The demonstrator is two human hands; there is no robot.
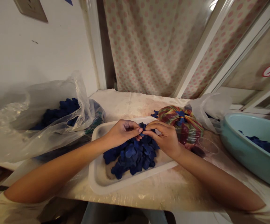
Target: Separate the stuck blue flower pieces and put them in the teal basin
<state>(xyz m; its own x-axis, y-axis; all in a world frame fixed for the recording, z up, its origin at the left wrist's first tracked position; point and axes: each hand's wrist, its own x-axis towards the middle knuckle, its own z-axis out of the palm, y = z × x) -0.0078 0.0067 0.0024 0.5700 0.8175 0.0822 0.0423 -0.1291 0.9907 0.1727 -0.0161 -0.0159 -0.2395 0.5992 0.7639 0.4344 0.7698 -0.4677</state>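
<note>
My left hand [127, 132] and my right hand [164, 135] meet over a white plastic tray [102, 189]. Between their fingertips is a small dark blue fabric flower piece [142, 126], pinched from both sides. Its lower part is partly covered by my fingers. Beneath my hands, a heap of blue fabric flower pieces [132, 154] with rounded petals fills the middle of the tray.
On the left, a clear plastic bag [57, 84] holds more blue pieces. Behind the tray's right side sits a multicoloured striped bundle [172, 112], with a clear round cup [208, 146] close by. A light-blue basin [233, 137] with blue pieces stands at the right.
</note>
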